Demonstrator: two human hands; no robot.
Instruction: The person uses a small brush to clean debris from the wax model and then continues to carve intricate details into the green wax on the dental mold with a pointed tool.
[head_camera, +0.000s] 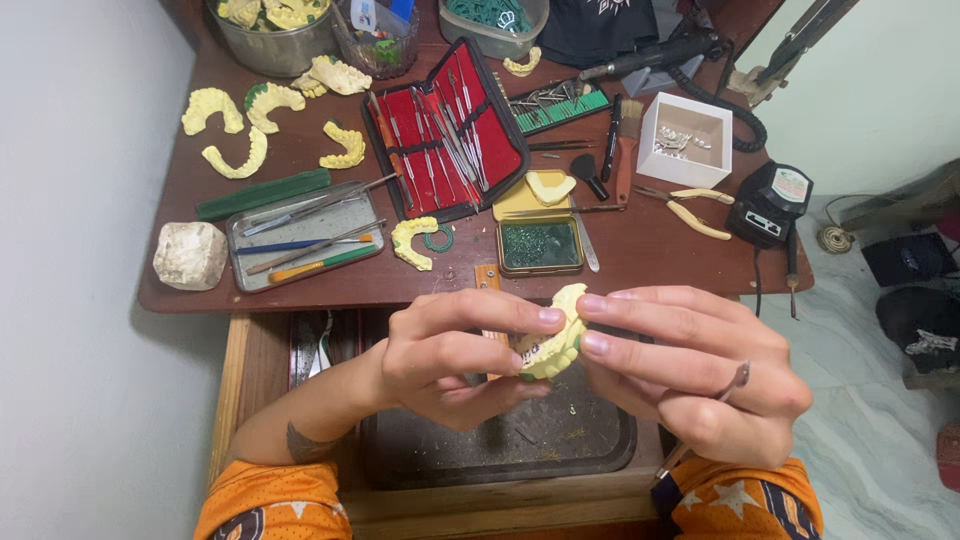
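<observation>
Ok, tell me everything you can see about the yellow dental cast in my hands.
The dental cast is a pale yellow, plaster-like arch of moulded teeth, matte and slightly rough. It is held above the dark tray in front of the desk edge, turned on its side so the tooth row faces the camera. The left hand grips it from the left with thumb and fingertips; the right hand pinches its right edge while also holding a thin metal tool. Its inner left side looks darker; detail there is unclear.

left hand (450, 355): fingers curled, thumb and forefinger pinched shut (palm turned inward) | right hand (690, 370): fingers extended leftward, tips meeting the left's, grip closed | forearms: both low, angled inward, wrists bent
</observation>
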